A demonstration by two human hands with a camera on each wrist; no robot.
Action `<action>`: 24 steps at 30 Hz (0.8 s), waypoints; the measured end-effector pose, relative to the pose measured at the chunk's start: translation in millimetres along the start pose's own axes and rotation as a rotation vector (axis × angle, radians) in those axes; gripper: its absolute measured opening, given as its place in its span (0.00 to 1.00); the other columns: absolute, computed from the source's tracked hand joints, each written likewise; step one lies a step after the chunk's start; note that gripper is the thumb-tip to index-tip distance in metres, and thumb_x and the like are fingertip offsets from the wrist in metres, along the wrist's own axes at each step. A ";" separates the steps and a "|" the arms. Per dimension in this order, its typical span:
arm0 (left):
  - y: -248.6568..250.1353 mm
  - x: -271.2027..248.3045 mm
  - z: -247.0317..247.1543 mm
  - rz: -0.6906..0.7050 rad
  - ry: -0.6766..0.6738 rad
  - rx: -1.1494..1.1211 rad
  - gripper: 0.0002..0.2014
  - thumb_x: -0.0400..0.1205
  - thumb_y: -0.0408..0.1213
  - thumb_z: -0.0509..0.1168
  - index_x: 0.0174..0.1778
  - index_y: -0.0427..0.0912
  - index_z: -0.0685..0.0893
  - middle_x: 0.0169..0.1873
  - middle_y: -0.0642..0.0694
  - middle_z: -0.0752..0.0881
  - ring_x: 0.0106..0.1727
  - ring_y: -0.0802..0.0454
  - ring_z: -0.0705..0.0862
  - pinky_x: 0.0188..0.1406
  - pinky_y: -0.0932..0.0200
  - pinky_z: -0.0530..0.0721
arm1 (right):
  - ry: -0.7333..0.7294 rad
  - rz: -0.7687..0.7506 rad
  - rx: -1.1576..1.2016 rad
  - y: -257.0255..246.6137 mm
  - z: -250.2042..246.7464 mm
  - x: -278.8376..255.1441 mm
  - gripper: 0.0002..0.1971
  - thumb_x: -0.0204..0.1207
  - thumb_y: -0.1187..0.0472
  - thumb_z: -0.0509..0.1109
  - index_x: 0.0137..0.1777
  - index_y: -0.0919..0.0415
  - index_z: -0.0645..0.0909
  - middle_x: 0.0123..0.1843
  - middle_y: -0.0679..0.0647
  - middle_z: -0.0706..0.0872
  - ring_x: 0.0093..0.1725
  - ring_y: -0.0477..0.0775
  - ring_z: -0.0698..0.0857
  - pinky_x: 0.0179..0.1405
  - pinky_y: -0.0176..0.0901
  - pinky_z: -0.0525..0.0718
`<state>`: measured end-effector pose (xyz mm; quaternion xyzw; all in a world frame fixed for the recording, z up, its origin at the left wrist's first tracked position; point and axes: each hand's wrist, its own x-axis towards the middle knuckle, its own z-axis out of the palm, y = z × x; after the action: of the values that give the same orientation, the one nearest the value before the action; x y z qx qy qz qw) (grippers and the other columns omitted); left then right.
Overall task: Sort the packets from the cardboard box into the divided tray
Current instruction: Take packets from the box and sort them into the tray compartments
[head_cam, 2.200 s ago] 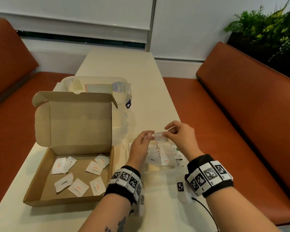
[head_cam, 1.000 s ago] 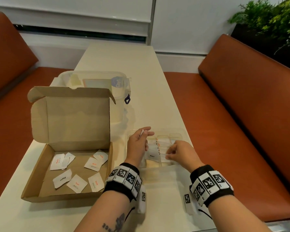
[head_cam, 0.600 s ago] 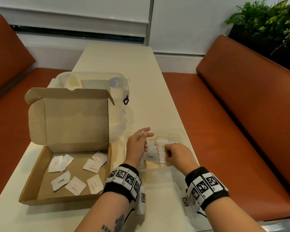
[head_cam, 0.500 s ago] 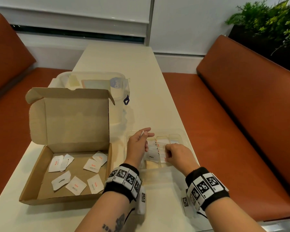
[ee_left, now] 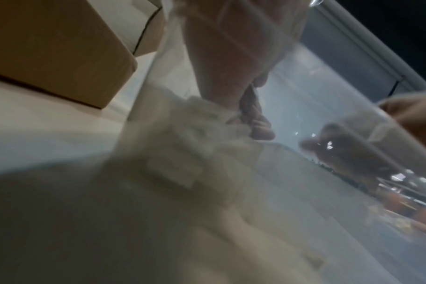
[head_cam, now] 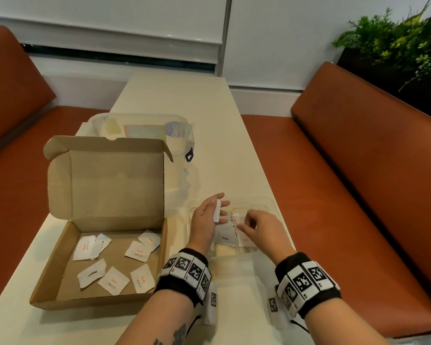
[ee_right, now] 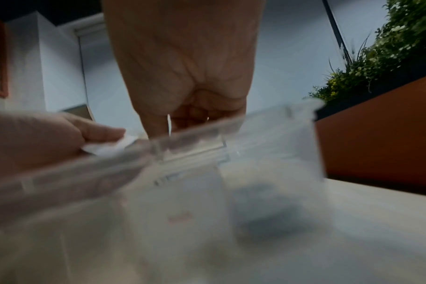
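box packet (head_cam: pixel 113 280): "Salt", red | tray packet (head_cam: pixel 225 238): "Pepper", black | container lid (head_cam: pixel 174 126): illegible

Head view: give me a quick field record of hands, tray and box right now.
left hand: holds a white packet on edge over the tray
right hand: over the tray, fingers curled down; grip unclear
tray: clear, divided, already holds packets, one reads Pepper
box: lid open, about seven packets left, mostly Salt
container: clear, lidded, behind box
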<state>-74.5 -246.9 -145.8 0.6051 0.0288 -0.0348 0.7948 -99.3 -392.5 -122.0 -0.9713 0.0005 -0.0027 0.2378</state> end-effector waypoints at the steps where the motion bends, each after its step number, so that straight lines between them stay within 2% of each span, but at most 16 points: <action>1: 1.2 -0.8 0.7 -0.001 -0.007 -0.007 0.16 0.90 0.42 0.50 0.62 0.47 0.83 0.56 0.44 0.87 0.46 0.54 0.84 0.47 0.58 0.85 | 0.043 0.006 0.099 -4.9 -2.2 0.9 0.12 0.77 0.50 0.70 0.37 0.57 0.78 0.34 0.49 0.82 0.34 0.48 0.78 0.34 0.39 0.75; 4: 4.6 -2.8 4.7 -0.015 -0.040 -0.065 0.19 0.90 0.44 0.48 0.68 0.48 0.80 0.62 0.48 0.85 0.61 0.52 0.83 0.58 0.54 0.84 | 0.046 0.052 0.411 -22.2 -9.8 4.3 0.10 0.79 0.52 0.68 0.42 0.56 0.84 0.36 0.48 0.88 0.33 0.42 0.81 0.34 0.34 0.76; 6: 7.1 -3.9 7.7 -0.010 -0.056 -0.094 0.19 0.90 0.43 0.47 0.69 0.48 0.80 0.65 0.48 0.83 0.65 0.51 0.82 0.63 0.53 0.82 | -0.012 0.075 0.546 -31.7 -12.7 6.7 0.06 0.78 0.54 0.70 0.45 0.54 0.85 0.37 0.48 0.88 0.33 0.42 0.82 0.33 0.31 0.78; 7: 7.9 -4.5 9.0 -0.007 -0.068 -0.104 0.19 0.90 0.43 0.47 0.68 0.49 0.80 0.65 0.48 0.83 0.65 0.52 0.82 0.62 0.55 0.83 | -0.029 0.089 0.615 -34.9 -13.3 7.6 0.03 0.77 0.57 0.72 0.46 0.55 0.84 0.36 0.49 0.88 0.32 0.44 0.83 0.32 0.31 0.79; 9: 8.4 -4.7 10.4 -0.021 -0.096 -0.121 0.17 0.89 0.44 0.48 0.66 0.52 0.80 0.64 0.48 0.83 0.63 0.52 0.83 0.58 0.58 0.84 | -0.013 0.112 0.725 -37.6 -13.9 9.5 0.04 0.74 0.64 0.75 0.46 0.59 0.84 0.34 0.51 0.87 0.31 0.46 0.83 0.29 0.30 0.80; 10: 8.5 -4.4 10.7 -0.043 -0.106 -0.129 0.17 0.89 0.45 0.48 0.66 0.53 0.81 0.63 0.48 0.83 0.62 0.51 0.83 0.58 0.57 0.84 | 0.016 0.120 0.748 -37.3 -14.2 10.6 0.04 0.72 0.66 0.75 0.45 0.60 0.84 0.33 0.52 0.87 0.31 0.46 0.83 0.28 0.29 0.79; 13: 8.7 -1.7 8.4 -0.085 -0.079 -0.109 0.16 0.88 0.45 0.54 0.66 0.49 0.82 0.59 0.45 0.86 0.60 0.47 0.85 0.60 0.50 0.83 | 0.086 0.123 0.725 -33.5 -16.5 12.3 0.01 0.72 0.66 0.75 0.42 0.61 0.86 0.33 0.51 0.87 0.31 0.43 0.82 0.30 0.29 0.78; 16: 5.7 1.7 0.4 0.090 -0.029 0.130 0.08 0.83 0.39 0.66 0.55 0.46 0.87 0.47 0.48 0.89 0.50 0.54 0.86 0.45 0.62 0.84 | 0.098 0.079 0.625 -28.5 -21.0 14.9 0.03 0.74 0.63 0.73 0.42 0.56 0.88 0.35 0.46 0.88 0.36 0.40 0.84 0.36 0.26 0.77; 19: 3.0 1.4 -0.8 0.123 -0.039 0.174 0.03 0.79 0.34 0.71 0.44 0.48 0.88 0.36 0.49 0.89 0.37 0.60 0.85 0.37 0.68 0.80 | 0.096 0.028 0.532 -27.0 -28.1 18.9 0.05 0.76 0.63 0.72 0.45 0.54 0.89 0.40 0.43 0.88 0.39 0.36 0.82 0.37 0.20 0.76; 21: 2.4 2.7 0.5 0.118 -0.003 0.134 0.03 0.79 0.34 0.70 0.44 0.45 0.88 0.33 0.52 0.88 0.34 0.61 0.82 0.37 0.68 0.80 | 0.097 0.036 0.588 -25.8 -29.2 20.1 0.04 0.76 0.60 0.72 0.48 0.57 0.88 0.41 0.48 0.88 0.38 0.40 0.83 0.39 0.25 0.79; 23: 2.0 4.6 2.6 0.094 0.042 0.083 0.05 0.82 0.35 0.67 0.47 0.41 0.88 0.31 0.52 0.85 0.34 0.57 0.80 0.39 0.64 0.80 | 0.073 0.082 0.676 -25.8 -28.1 19.2 0.07 0.76 0.59 0.73 0.47 0.62 0.86 0.37 0.54 0.88 0.35 0.46 0.85 0.37 0.34 0.84; 24: 1.8 5.3 3.6 0.070 0.061 0.054 0.06 0.83 0.35 0.65 0.49 0.40 0.88 0.31 0.51 0.84 0.34 0.55 0.79 0.40 0.62 0.80 | 0.068 0.099 0.706 -25.9 -27.1 18.7 0.07 0.75 0.60 0.74 0.45 0.64 0.85 0.35 0.54 0.87 0.33 0.48 0.85 0.35 0.36 0.85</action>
<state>-69.0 -250.0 -143.6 0.6277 0.0310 0.0108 0.7777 -80.7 -382.1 -85.8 -0.8274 0.0546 -0.0237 0.5584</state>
